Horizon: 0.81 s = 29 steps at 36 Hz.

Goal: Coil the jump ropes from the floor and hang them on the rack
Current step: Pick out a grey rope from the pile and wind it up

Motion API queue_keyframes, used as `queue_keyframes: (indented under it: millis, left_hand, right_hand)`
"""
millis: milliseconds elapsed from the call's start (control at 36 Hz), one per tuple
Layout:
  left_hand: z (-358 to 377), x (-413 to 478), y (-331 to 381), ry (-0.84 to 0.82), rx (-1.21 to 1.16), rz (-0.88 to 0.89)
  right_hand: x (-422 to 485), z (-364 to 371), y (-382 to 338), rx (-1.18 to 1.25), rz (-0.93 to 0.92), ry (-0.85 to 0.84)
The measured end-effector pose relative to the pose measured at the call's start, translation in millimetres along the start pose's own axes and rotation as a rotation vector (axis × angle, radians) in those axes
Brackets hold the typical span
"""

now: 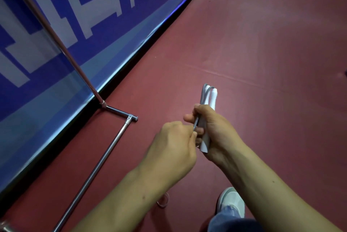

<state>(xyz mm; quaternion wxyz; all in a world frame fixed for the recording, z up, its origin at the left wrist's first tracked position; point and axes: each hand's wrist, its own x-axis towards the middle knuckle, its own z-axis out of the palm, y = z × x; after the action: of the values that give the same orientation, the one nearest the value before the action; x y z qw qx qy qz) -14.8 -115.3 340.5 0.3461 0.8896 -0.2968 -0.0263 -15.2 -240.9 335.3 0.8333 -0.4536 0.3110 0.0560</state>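
Observation:
My right hand [216, 130] grips the two white handles of a jump rope [212, 98] side by side, their tips pointing away from me. The grey cord loops out of the handle tips and runs down along them. My left hand [174, 141] pinches that grey cord just left of the handles, touching my right fingers. A loop of pale cord [163, 201] lies on the red floor below my left forearm. The chrome rack [105, 154] stands to the left, its base bar on the floor and its upright slanting up toward the top left.
A blue and white banner wall [78, 25] runs along the left, meeting the red floor [262, 53] at a dark edge. My white shoe [231, 201] and jeans leg show at the bottom right.

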Motion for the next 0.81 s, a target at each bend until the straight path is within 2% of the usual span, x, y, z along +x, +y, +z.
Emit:
queue_keyframes:
  millis: [111,222,444,639,806]
  left_hand:
    - [8.2,-5.7,-2.6,-0.116,-0.014,0.039]
    - [6.8,-10.3,-9.5,-0.196,-0.017,0.078]
    - [1.3,0.0,-15.8,-0.073,-0.010,0.197]
    - [-2.3,1.3,-17.7,0.030,0.052,0.264]
    - [-1.1,-1.1,-12.6,0.046,0.070,0.313]
  right_hand:
    - [2.1,-0.8,-5.2,0.044,0.028,0.066]
    - [3.4,-4.4,-7.8,0.030,0.056,0.029]
    - [-2.6,-4.1,-15.9,0.089,0.074,-0.063]
    - [-6.9,-12.0,-25.5,0.030,0.074,-0.191]
    - [-8.0,-7.8,-24.2,0.154,0.117,-0.133]
